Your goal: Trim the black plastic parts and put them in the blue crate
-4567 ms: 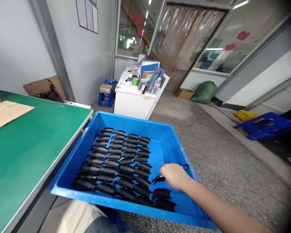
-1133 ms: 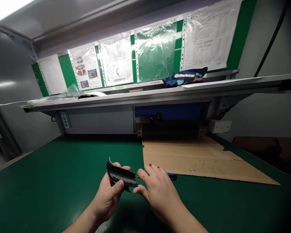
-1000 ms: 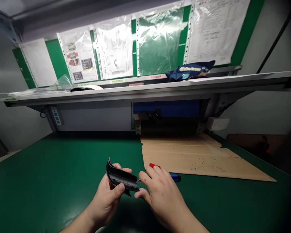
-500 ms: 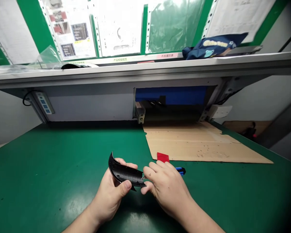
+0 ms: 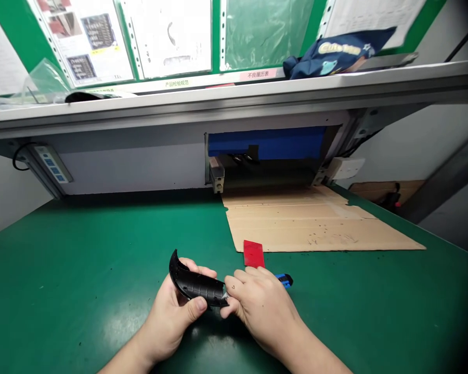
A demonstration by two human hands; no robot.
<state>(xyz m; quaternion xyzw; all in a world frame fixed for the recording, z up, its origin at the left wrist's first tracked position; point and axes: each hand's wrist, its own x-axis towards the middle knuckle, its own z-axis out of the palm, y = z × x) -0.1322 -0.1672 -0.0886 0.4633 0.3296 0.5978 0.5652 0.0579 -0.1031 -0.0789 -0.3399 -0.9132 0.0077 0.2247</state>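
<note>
My left hand (image 5: pixel 167 311) cradles a curved black ribbed plastic part (image 5: pixel 197 285), with the thumb across its underside. My right hand (image 5: pixel 261 311) grips a small blue-handled craft knife (image 5: pixel 284 281). Most of the knife is hidden in that hand, and its small metal blade tip (image 5: pixel 225 295) touches the right end of the black part. A red rectangular strip (image 5: pixel 253 253) lies on the green mat just beyond my right fingers, partly on the edge of a flattened cardboard sheet (image 5: pixel 308 221).
The hands work over a green bench top (image 5: pixel 81 234). Behind it runs a white shelf edge (image 5: pixel 218 104) holding a dark blue pouch (image 5: pixel 335 56), with a power strip (image 5: pixel 49 170) beneath. Document sleeves (image 5: pixel 171 36) hang on the green board above.
My view has tilted down and the scene has shifted slightly. The knife tip now sits closer against the black part's end, and more of the red strip shows past my right hand.
</note>
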